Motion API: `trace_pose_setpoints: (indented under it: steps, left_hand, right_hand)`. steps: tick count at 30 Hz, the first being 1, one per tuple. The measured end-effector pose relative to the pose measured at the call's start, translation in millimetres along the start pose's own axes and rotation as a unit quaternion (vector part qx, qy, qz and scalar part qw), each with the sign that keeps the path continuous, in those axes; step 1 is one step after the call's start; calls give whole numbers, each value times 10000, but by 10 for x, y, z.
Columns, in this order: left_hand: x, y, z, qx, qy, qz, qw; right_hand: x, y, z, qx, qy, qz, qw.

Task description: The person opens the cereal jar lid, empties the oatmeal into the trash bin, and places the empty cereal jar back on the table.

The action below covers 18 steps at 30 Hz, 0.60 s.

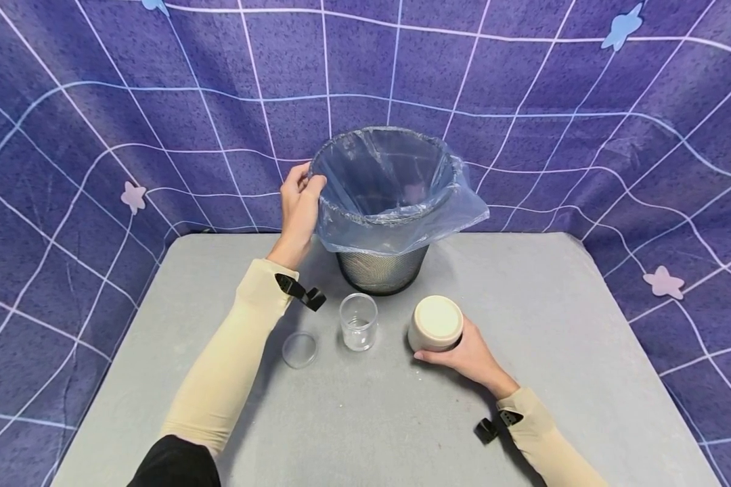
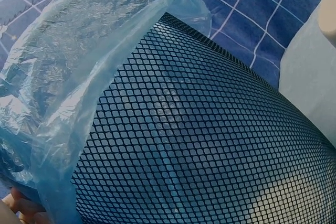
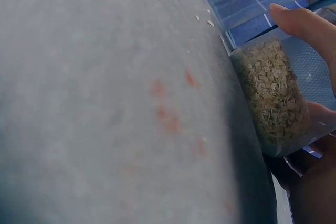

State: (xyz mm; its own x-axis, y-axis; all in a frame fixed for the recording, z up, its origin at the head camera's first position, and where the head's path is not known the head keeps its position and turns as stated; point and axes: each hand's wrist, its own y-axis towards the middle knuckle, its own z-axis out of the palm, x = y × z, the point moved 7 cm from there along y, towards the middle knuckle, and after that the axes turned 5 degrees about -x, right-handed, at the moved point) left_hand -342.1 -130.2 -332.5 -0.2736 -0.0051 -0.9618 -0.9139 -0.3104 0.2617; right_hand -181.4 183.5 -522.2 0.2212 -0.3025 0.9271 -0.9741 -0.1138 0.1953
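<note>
My left hand (image 1: 300, 210) grips the left edge of a wire mesh trash bin (image 1: 380, 270), thumb over the rim. A thin blue plastic bag (image 1: 390, 169) lines the bin and hangs over its rim, loosest on the right. In the left wrist view the bin's dark mesh (image 2: 199, 119) fills most of the picture. My right hand (image 1: 472, 355) holds a clear jar with a cream lid (image 1: 438, 318), upright at the table. Pale flakes (image 3: 273, 87), like oats, show low in this jar in the right wrist view. Left of it stands an open clear jar (image 1: 359, 323).
A round clear lid (image 1: 300, 350) lies on the grey table (image 1: 353, 433), left of the open jar. Small crumbs are scattered near the right hand. Behind the bin hangs a purple curtain (image 1: 219, 135) with a grid pattern and stars, which also borders both sides.
</note>
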Motion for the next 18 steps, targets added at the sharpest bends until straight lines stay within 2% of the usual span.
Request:
trace_pose_setpoints:
  steps: [8, 18]
  left_hand:
    - [12, 4, -12, 30, 67, -94, 9999]
    - [45, 10, 6, 70, -55, -112, 9999]
  right_hand:
    - [4, 2, -36, 11, -220, -87, 9997]
    - [6, -25, -98, -32, -419, 23, 9991]
